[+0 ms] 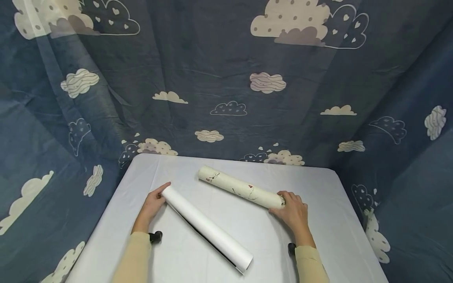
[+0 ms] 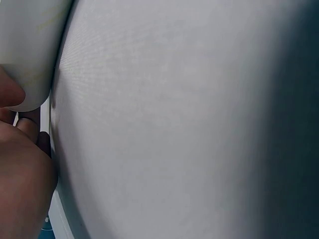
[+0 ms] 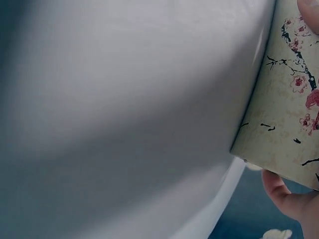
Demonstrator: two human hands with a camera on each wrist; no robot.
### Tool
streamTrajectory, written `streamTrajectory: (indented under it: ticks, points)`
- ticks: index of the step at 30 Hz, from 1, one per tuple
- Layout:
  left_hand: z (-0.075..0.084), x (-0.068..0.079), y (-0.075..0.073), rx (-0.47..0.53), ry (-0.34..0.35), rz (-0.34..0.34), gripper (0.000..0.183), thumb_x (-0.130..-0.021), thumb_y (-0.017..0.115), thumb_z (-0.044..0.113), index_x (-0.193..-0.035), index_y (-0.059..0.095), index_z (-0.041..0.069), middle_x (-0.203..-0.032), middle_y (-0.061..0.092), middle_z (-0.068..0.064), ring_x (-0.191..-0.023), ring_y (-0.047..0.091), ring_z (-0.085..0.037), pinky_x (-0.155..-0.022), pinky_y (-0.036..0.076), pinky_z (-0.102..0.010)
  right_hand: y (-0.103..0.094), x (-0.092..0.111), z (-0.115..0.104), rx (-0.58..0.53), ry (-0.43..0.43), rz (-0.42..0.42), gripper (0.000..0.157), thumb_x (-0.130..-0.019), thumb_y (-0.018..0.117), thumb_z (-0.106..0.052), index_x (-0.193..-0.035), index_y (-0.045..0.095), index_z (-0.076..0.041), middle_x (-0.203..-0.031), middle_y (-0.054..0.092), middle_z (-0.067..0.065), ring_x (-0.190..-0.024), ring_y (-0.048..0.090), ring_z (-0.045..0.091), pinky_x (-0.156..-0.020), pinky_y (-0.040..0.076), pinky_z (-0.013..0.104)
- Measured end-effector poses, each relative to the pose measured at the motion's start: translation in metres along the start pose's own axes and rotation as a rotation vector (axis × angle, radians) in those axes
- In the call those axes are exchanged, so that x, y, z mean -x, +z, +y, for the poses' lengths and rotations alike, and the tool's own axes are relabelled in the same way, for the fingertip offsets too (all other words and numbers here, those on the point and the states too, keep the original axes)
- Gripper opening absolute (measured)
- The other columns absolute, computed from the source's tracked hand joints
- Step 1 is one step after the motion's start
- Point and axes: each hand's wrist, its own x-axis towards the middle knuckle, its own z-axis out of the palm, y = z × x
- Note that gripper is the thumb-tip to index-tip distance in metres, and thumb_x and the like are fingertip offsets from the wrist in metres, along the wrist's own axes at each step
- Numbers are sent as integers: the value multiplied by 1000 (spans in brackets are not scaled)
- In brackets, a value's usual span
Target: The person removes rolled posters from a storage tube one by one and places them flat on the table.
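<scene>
Along the near side of the table (image 1: 336, 251), two tan sleeves (image 1: 133, 257) come in, one at the left and one at the right, with two small black devices (image 1: 156, 237) at the wrists. Between the sleeves lies the near end of a plain white roll (image 1: 206, 225), which slants across the tabletop with its long, dark lower edge just showing. White cloth spreads on both sides of it, and a wide strip separates it from the right wrist.

At the roll's other end is the left hand (image 1: 152, 205) — thumb on the outside, fingers bent in under the rim, the gap only as wide as the roll's end. How firmly it grips cannot be told. This hand is near the table's left edge.

Farther back lies a cream roll (image 1: 240, 189), roughly parallel to the white one and well apart from it. The right hand (image 1: 293, 211) holds its right end, thumb and fingers spread across its width and curved around it. Its left end points toward the table's far edge, with cloth between. So: two hands, two rolls, one on each. The cream roll's markings are printed dark twigs and red-pink blossoms.

Beyond the far edge hangs a dark blue curtain (image 1: 205, 59) printed with many pale clouds (image 1: 209, 136) — some dotted, some striped, some only outlined.
</scene>
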Motion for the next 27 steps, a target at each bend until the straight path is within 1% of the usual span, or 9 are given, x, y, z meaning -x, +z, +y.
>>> streamTrajectory:
  ticks: [3, 6, 10, 12, 14, 16, 20, 23, 27]
  points:
    - [-1, -1, 1, -8, -4, 3, 65, -98, 46, -5, -159, 52, 19, -171, 40, -10, -156, 36, -26, -107, 38, -28, 1, -12, -3, 3, -17, -3, 78, -70, 96, -50, -134, 64, -18, -133, 69, 18, -118, 61, 40, -91, 44, 61]
    - [-2, -2, 1, 12, -4, 4, 65, -98, 47, -5, -158, 52, 18, -171, 40, -10, -159, 34, -27, -116, 39, -34, 4, -24, -6, 9, -33, -9, 78, -70, 96, -50, -134, 64, -18, -133, 69, 17, -117, 61, 39, -91, 44, 61]
    - [-3, -2, 2, 28, -8, -3, 63, -100, 47, -4, -159, 51, 18, -172, 39, -9, -163, 28, -30, -127, 32, -46, 8, -39, -10, 14, -40, -29, 79, -70, 97, -50, -135, 65, -19, -134, 69, 17, -118, 61, 39, -93, 45, 62]
    - [-4, -1, 2, 16, -11, -1, 64, -100, 46, -4, -158, 52, 19, -171, 39, -8, -161, 31, -29, -123, 35, -44, 10, -46, -12, 17, -45, -45, 79, -70, 96, -51, -135, 65, -19, -135, 68, 17, -119, 60, 39, -93, 44, 62]
    - [-4, -1, 2, -6, -11, 6, 65, -99, 46, -5, -158, 53, 20, -170, 41, -7, -157, 37, -27, -114, 40, -38, 12, -55, -13, 25, -53, -54, 80, -69, 96, -52, -135, 64, -20, -135, 68, 17, -119, 60, 39, -94, 45, 62]
    - [-4, -1, 2, -21, -9, 14, 65, -98, 47, -5, -157, 54, 21, -169, 43, -8, -150, 41, -24, -103, 40, -31, 14, -63, -14, 27, -65, -64, 80, -70, 96, -52, -135, 64, -20, -136, 68, 17, -120, 60, 39, -94, 44, 62]
    - [-4, -2, 0, -31, -3, 26, 63, -98, 49, -3, -156, 55, 21, -168, 45, -9, -143, 45, -24, -92, 40, -21, 19, -80, -18, 31, -78, -69, 80, -69, 96, -52, -136, 64, -21, -137, 68, 16, -121, 60, 38, -96, 44, 63]
    - [-3, -2, 0, -36, -4, 33, 63, -99, 49, -2, -157, 55, 22, -168, 45, -7, -148, 43, -22, -95, 39, -18, 22, -90, -21, 38, -81, -78, 81, -69, 96, -53, -136, 63, -21, -138, 67, 16, -121, 60, 38, -98, 43, 63]
    - [-3, -2, 0, -31, -5, 28, 62, -100, 48, -3, -157, 53, 21, -170, 43, -8, -152, 41, -25, -106, 42, -27, 24, -101, -24, 40, -84, -92, 81, -70, 96, -54, -137, 62, -21, -140, 66, 16, -122, 59, 39, -98, 42, 64]
